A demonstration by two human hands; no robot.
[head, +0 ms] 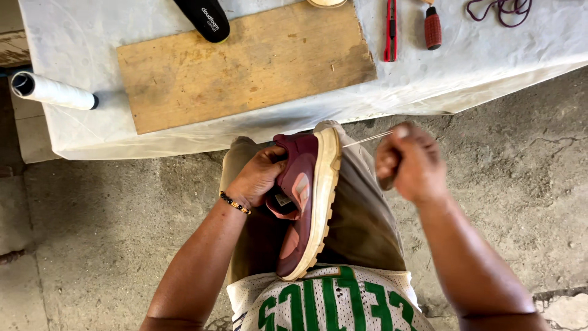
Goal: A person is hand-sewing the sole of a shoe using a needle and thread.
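Note:
A maroon shoe [306,202] with a cream sole lies on its side across my lap, toe pointing away from me. My left hand [258,176] grips the shoe's upper near the toe. My right hand [409,160] is closed in a fist to the right of the shoe, holding a dark tool handle. It pulls a thin pale thread [366,140] taut from the edge of the sole. A beaded bracelet [235,203] circles my left wrist.
A low table under a white cloth [73,43] carries a wooden board [245,64], a black insole [205,18], a spool of white thread [52,91], a red knife [390,30], a red-handled tool [432,27] and a purple cord [499,9]. Concrete floor lies around.

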